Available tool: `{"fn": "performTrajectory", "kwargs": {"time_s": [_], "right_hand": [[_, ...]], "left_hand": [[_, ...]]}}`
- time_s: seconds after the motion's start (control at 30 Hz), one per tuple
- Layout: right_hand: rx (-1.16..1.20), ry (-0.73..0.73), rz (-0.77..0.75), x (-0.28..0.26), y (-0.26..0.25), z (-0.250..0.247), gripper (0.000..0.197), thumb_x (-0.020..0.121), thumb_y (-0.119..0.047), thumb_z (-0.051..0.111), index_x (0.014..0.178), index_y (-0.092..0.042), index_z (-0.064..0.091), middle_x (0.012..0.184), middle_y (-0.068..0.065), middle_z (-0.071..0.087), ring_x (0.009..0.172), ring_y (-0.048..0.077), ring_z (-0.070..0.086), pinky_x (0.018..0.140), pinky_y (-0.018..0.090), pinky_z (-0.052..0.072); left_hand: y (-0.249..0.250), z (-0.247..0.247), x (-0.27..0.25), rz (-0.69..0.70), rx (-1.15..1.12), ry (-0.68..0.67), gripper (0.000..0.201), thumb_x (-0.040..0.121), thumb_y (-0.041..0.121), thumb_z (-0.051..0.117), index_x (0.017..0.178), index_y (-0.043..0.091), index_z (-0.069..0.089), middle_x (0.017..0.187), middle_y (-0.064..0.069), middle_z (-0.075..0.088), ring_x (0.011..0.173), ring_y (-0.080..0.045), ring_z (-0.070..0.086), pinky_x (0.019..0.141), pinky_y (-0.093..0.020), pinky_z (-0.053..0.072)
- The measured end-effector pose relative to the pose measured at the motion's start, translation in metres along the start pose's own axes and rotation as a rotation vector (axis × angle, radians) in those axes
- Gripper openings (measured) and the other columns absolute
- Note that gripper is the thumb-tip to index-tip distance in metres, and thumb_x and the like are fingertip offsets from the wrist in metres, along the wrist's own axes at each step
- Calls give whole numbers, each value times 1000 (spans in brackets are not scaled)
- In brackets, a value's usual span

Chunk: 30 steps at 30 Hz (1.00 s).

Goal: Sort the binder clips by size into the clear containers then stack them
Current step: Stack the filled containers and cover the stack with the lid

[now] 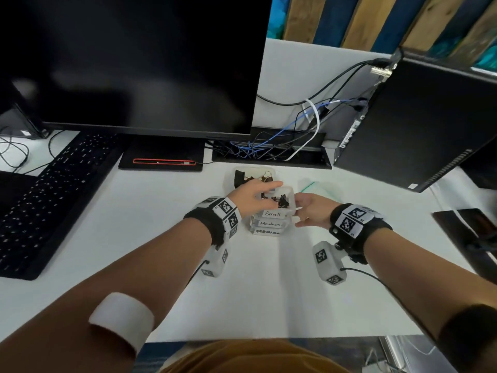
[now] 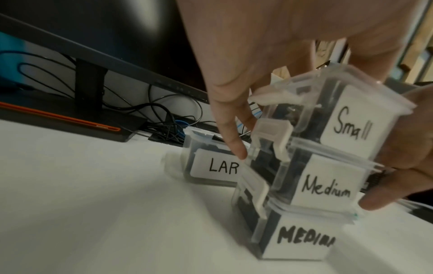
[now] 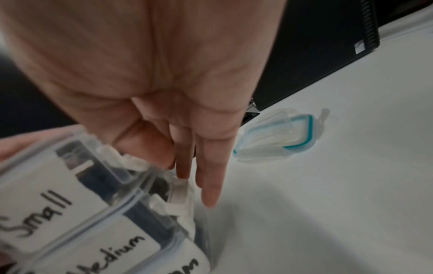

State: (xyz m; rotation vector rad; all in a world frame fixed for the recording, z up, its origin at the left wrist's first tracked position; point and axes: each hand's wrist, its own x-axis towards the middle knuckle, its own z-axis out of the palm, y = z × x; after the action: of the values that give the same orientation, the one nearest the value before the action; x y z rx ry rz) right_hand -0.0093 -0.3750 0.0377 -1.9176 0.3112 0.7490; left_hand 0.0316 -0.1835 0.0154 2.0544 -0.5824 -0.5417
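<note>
Three clear containers stand stacked mid-table: Small (image 1: 273, 213) on top, Medium (image 1: 270, 224) under it, a second MEDIUM (image 1: 266, 232) at the bottom. Small black binder clips (image 1: 281, 200) show through the top one. My left hand (image 1: 250, 195) lies over the Small container's (image 2: 351, 126) left and top, fingers fairly straight, the little finger (image 2: 234, 148) pointing down beside a latch. My right hand (image 1: 312, 208) rests against the stack's right side, fingers (image 3: 208, 185) straight down along the latches of Small (image 3: 42, 204) and Medium (image 3: 121, 250). A fourth container marked LAR… (image 2: 211, 166), holding bigger clips, stands behind (image 1: 250, 176).
A loose clear lid with a teal seal (image 1: 314, 187) (image 3: 281, 137) lies right of the stack. A monitor (image 1: 134, 63) and keyboard (image 1: 53, 189) are at the left, a cable trough (image 1: 269, 154) behind, and a black computer tower (image 1: 416, 125) at the right.
</note>
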Motion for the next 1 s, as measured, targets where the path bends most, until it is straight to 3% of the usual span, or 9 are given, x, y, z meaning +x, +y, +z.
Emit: {"fn": "performTrajectory", "kwargs": {"time_s": [0.1,0.17,0.37,0.5,0.73,1.0], "right_hand": [[-4,-21,-13,4,7,2,48,85,16,42,128,-5,49,122,9,56,109,23,54,92,35,48],[56,5,-44,5,10,1,45,86,15,45,126,-3,51,116,10,57,105,24,56,98,38,47],[179,80,-149,5,18,-11,26,87,7,56,112,1,59,88,8,54,81,23,61,83,31,56],[234,75,-186,1,18,-15,16,86,9,56,87,-7,60,75,8,60,69,20,64,75,27,58],[320,-22,-190,1,25,-19,20,87,7,56,89,-13,59,78,9,62,65,16,67,76,30,58],[440,-30,-250,-5,33,-28,12,88,-2,59,91,-13,60,90,13,65,76,25,69,85,37,56]], "left_hand": [[-1,3,0,-1,-3,27,60,79,36,70,134,37,46,128,-3,50,128,-15,40,111,-38,31],[1,2,-2,6,-14,46,61,77,35,72,133,36,48,123,1,51,119,-10,46,109,-37,34],[-1,3,-1,-28,-41,25,58,76,37,73,127,44,49,122,2,51,119,-11,48,108,-41,38],[0,3,-2,-34,-53,32,56,77,33,73,124,48,48,120,1,52,118,-9,48,107,-39,38],[2,3,-4,-33,-61,9,52,78,30,72,116,55,47,122,-2,52,119,-10,47,104,-36,41],[2,2,-3,-32,-26,17,54,79,27,70,125,43,47,121,-3,54,119,-10,47,99,-24,33]]}}
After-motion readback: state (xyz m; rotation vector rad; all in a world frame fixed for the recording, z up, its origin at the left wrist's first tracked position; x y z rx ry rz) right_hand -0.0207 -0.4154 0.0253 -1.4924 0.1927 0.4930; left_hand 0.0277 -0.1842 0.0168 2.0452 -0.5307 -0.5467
